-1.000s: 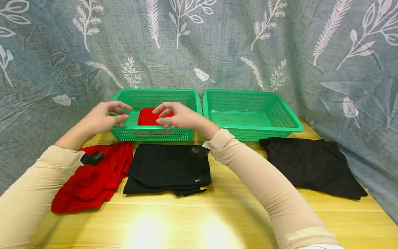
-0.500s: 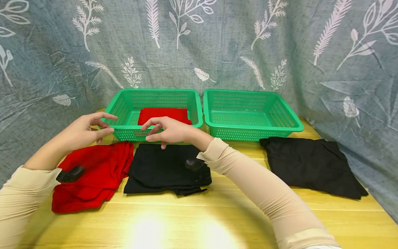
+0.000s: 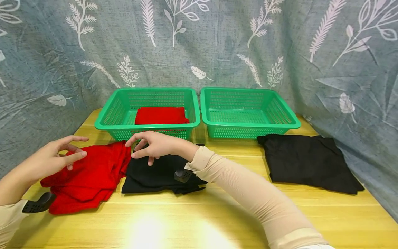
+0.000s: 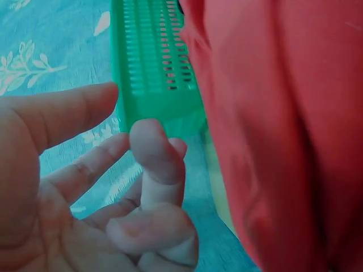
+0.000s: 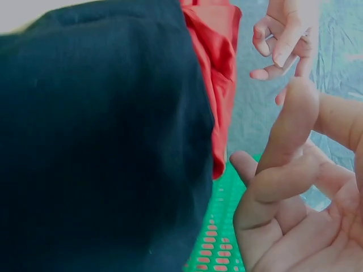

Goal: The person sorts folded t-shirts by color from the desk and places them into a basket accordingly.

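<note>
My left hand (image 3: 51, 159) hovers over the left edge of a crumpled red cloth (image 3: 93, 169), its fingers loosely bent with nothing between them. In the left wrist view the red cloth (image 4: 283, 113) fills the right side, apart from the fingers. Above a folded black cloth (image 3: 155, 176) hangs my right hand (image 3: 155, 145), also holding nothing, its fingertips pointing left toward the red cloth. The right wrist view has the black cloth (image 5: 102, 141) beside that hand. A folded red cloth (image 3: 161, 116) lies in the left green basket (image 3: 147, 128).
A second green basket (image 3: 252, 125) stands to the right of the first, with nothing in it. Another black cloth (image 3: 308, 162) lies on the wooden table (image 3: 242, 221) at the right. A patterned curtain (image 3: 217, 41) hangs behind the baskets.
Both hands have moved from above the left basket back toward me and leftward, the left one farther. The red cloth in the basket is now uncovered to view. The head view has shifted slightly.
</note>
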Tool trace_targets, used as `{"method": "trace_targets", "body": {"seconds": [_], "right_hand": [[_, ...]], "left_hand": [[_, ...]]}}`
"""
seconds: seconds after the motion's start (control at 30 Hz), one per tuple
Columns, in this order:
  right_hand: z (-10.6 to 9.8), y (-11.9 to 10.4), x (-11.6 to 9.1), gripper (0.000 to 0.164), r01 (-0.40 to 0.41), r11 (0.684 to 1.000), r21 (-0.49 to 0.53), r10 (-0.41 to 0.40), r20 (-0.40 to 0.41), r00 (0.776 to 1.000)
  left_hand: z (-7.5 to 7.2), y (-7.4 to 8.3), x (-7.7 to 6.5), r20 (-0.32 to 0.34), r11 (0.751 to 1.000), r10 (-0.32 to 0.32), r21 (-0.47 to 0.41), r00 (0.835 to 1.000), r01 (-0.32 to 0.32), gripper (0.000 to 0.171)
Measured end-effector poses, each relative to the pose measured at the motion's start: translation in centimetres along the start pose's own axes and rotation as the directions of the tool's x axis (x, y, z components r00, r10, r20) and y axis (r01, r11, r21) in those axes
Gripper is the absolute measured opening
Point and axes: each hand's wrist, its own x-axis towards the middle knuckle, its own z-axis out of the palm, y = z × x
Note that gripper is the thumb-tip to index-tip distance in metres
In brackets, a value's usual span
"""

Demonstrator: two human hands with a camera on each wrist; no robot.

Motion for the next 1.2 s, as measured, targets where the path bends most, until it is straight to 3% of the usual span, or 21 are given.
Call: {"method": "trace_targets", "body": {"seconds": [0.23,0.43,0.63,0.77,1.0,1.2], "right_hand": [[1.6,-0.1,1.0,0.047,-0.024,1.000,0.019,0.023,0.047,0.999],[2.6,-0.2,1.6,0.048,-0.065,0.998,0.027,0.063,0.070,0.996],[3.2,-0.3,2.3,0.048,-0.077,0.996,0.034,0.074,0.075,0.994],[3.7,-0.3,2.9,0.049,-0.078,0.997,0.025,0.076,0.078,0.994],[4.4,-0.5,3.7,0.049,-0.116,0.992,0.043,0.112,0.087,0.990],[4.8,-0.7,4.2,0.050,-0.154,0.984,0.085,0.148,0.076,0.986]], "left_hand": [[0.3,-1.7,-1.8,-0.008,0.999,-0.030,0.025,1.000,0.030,0.059],[0.5,-3.1,-2.6,0.007,0.992,-0.111,0.051,0.994,0.111,0.063],[0.2,-4.3,-3.1,-0.020,0.985,-0.154,0.078,0.988,0.155,0.062],[0.0,-5.5,-3.6,0.012,0.974,-0.210,0.091,0.978,0.208,0.067],[0.2,-6.6,-4.3,0.104,0.952,-0.305,0.040,0.947,0.302,0.078],[0.7,-6.9,-4.2,0.129,0.954,-0.273,-0.092,0.953,0.286,0.077]]}}
